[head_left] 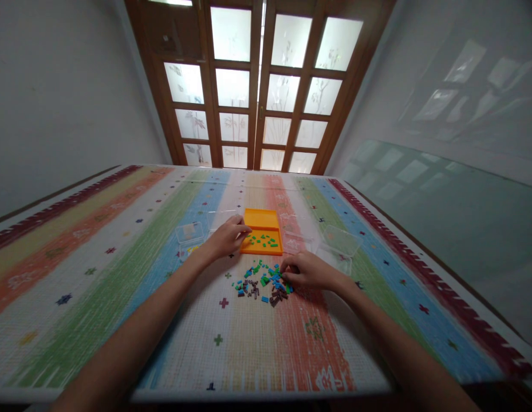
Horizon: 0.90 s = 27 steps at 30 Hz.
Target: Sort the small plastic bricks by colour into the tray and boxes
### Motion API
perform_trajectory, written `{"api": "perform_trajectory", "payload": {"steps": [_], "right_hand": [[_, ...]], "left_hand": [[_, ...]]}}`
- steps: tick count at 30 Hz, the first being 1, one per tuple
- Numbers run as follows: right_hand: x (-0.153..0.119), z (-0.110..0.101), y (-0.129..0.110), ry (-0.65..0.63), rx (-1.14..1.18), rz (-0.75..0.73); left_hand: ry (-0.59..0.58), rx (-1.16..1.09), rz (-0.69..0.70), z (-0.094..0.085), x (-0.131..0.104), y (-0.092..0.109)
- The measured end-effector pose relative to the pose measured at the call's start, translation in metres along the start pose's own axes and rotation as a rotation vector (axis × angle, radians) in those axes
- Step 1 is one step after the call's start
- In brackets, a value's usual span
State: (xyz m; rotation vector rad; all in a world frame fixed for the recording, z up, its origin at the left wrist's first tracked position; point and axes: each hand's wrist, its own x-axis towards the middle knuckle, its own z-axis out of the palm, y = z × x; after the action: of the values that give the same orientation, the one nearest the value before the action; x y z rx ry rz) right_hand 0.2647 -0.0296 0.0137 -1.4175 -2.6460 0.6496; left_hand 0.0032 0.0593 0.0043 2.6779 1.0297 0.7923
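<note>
An orange box [262,252] lies open on the striped cloth, with several small green bricks [272,245] in its near half. At that half's left edge is my left hand [228,236], its fingers pinched together; what they hold, if anything, is too small to name. Nearer to me spreads a loose pile of small bricks: green ones [264,280], blue ones [264,299] and brown ones [275,300]. My right hand [306,270] rests at the right side of this pile with its fingers curled closed; their tips are among the bricks, and any piece in them is hidden.
Clear plastic boxes stand to both sides: one on the left [190,231] with yellow pieces in its lower part, partly behind my left forearm, and one on the right [342,240]. The striped tablecloth [162,320] covers the table. Wooden glazed doors [253,91] rise beyond it.
</note>
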Motion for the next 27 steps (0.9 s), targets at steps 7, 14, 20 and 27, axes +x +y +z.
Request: {"api": "perform_trajectory", "payload": {"steps": [7, 14, 20, 27], "right_hand": [[0.005, 0.001, -0.002, 0.003, -0.012, -0.007], [0.008, -0.007, -0.001, 0.043, 0.064, -0.002], [0.030, -0.020, 0.002, 0.193, -0.042, 0.066], [0.062, -0.028, -0.008, 0.240, -0.350, 0.325]], "left_hand": [[-0.113, -0.093, 0.038, -0.008, -0.032, 0.023], [-0.298, -0.143, 0.002, 0.003, -0.043, 0.037], [-0.302, -0.140, -0.013, 0.009, -0.044, 0.041], [-0.279, -0.100, -0.052, 0.013, -0.043, 0.049]]}}
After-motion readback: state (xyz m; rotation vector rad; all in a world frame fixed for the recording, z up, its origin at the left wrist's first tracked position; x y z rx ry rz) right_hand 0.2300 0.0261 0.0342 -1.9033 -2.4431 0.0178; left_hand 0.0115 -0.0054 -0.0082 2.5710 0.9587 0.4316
